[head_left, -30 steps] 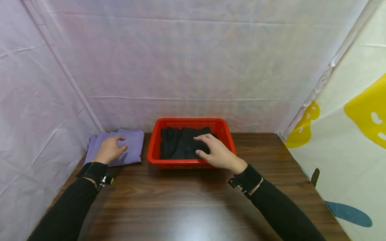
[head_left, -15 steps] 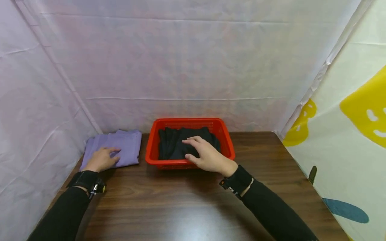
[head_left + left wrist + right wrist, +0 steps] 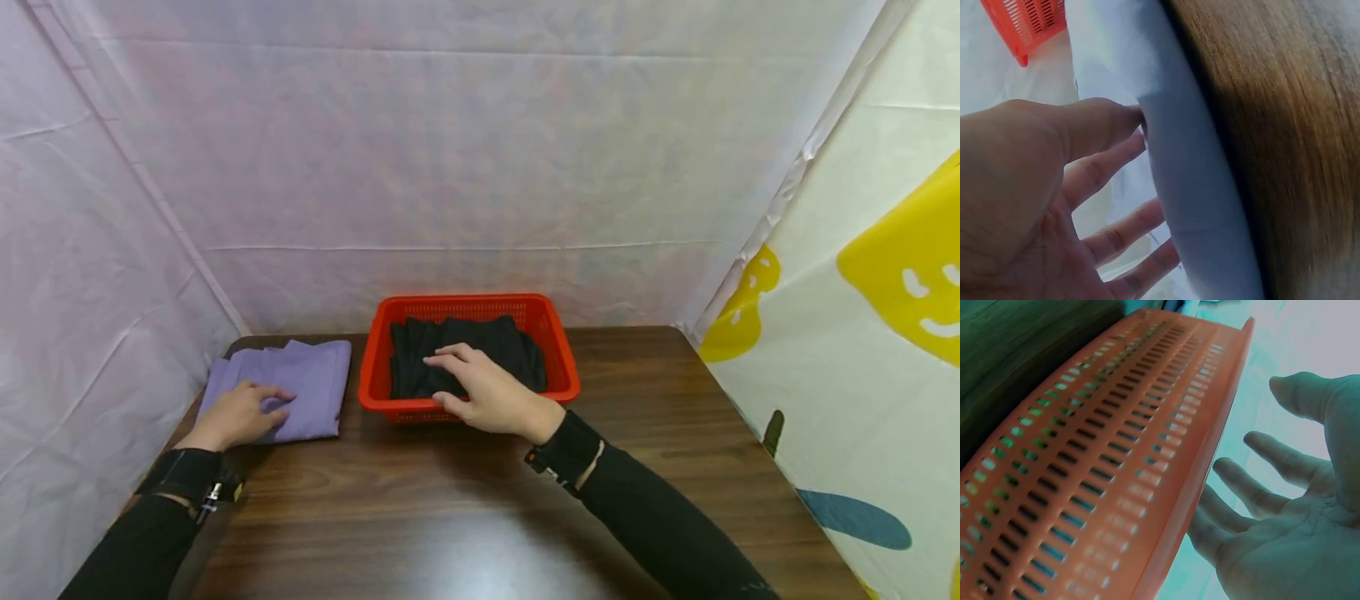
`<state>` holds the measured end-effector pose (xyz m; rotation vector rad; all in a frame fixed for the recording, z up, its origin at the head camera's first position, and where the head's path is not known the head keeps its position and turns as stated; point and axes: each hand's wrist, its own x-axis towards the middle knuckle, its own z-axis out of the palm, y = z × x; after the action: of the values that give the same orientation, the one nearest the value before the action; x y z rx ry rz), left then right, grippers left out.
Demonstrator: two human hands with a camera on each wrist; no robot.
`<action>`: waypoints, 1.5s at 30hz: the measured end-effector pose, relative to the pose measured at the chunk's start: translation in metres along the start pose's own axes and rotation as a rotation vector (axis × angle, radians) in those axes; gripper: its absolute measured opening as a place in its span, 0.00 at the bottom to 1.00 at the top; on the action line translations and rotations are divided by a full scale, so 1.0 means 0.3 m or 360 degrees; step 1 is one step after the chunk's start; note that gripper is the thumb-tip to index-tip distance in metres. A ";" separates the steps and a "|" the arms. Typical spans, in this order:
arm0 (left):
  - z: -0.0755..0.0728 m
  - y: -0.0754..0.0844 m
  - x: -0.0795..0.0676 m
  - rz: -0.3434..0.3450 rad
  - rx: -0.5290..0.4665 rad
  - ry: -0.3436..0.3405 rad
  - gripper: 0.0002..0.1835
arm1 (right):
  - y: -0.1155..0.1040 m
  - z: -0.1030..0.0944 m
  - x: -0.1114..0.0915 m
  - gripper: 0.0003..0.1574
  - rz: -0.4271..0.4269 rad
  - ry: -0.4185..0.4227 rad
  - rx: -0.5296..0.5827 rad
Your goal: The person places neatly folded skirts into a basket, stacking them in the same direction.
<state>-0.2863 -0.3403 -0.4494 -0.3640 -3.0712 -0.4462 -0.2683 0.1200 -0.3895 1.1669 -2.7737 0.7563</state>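
Note:
A folded purple cloth [image 3: 315, 387] lies on the left of the table. My left hand [image 3: 236, 417] rests on its near left part, fingers spread and only slightly bent. In the left wrist view, the thumb and fingertips touch the cloth's surface [image 3: 1188, 156] without curling round it. Folded dark cloth [image 3: 491, 335] sits inside a red plastic basket [image 3: 562, 367]. Above the basket's front rim hovers my right hand [image 3: 487, 392], loosely spread and holding nothing. The right wrist view has the slotted basket wall [image 3: 1104, 462] beside that hand, and the dark cloth is out of sight there.
The brown wooden table [image 3: 420, 508] carries the basket and purple cloth near its back edge. Pale fabric walls [image 3: 465, 167] stand behind and at the left. A white sheet with yellow smiling shapes [image 3: 915, 267] hangs at the right.
My left hand has come down onto the purple cloth, and the cloth has slid toward me. My right hand has shifted left above the basket. The camera view has turned slightly.

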 end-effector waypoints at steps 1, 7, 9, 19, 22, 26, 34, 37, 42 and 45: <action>-0.013 0.017 -0.007 -0.0006 0.0010 -0.0010 0.20 | -0.008 0.003 0.005 0.39 -0.0009 -0.0006 0.0005; -0.045 0.062 -0.034 -0.0054 0.0036 -0.0075 0.17 | -0.044 0.029 0.032 0.38 -0.0088 -0.0018 -0.0026; -0.046 0.067 -0.043 -0.0028 0.0030 -0.0072 0.16 | -0.052 0.040 0.038 0.38 -0.0111 -0.0022 -0.0045; -0.052 0.082 -0.102 0.0112 -0.0047 -0.0092 0.15 | -0.103 0.101 0.058 0.36 -0.0298 -0.0029 -0.0181; -0.055 0.090 -0.117 0.0127 -0.0069 -0.0117 0.13 | -0.123 0.118 0.066 0.35 -0.0380 -0.0025 -0.0257; -0.051 0.097 -0.140 0.0203 -0.0088 -0.0088 0.11 | -0.153 0.142 0.078 0.34 -0.0505 -0.0040 -0.0349; -0.045 0.129 -0.175 0.0210 -0.0116 -0.0130 0.09 | -0.215 0.216 0.094 0.32 -0.0678 -0.0154 -0.0588; -0.034 0.144 -0.187 0.0213 -0.0134 -0.0143 0.09 | -0.230 0.252 0.085 0.31 -0.0755 -0.0192 -0.0693; -0.024 0.178 -0.206 0.0237 -0.0139 -0.0145 0.10 | -0.246 0.305 0.063 0.32 -0.0793 -0.0308 -0.0718; -0.024 0.201 -0.212 0.0238 -0.0123 -0.0164 0.10 | -0.250 0.326 0.053 0.34 -0.0746 -0.0424 -0.0681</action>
<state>-0.2107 -0.3004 -0.4290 -0.6332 -3.1010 -0.5580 -0.2140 0.0205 -0.4406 1.8028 -2.4830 -0.0354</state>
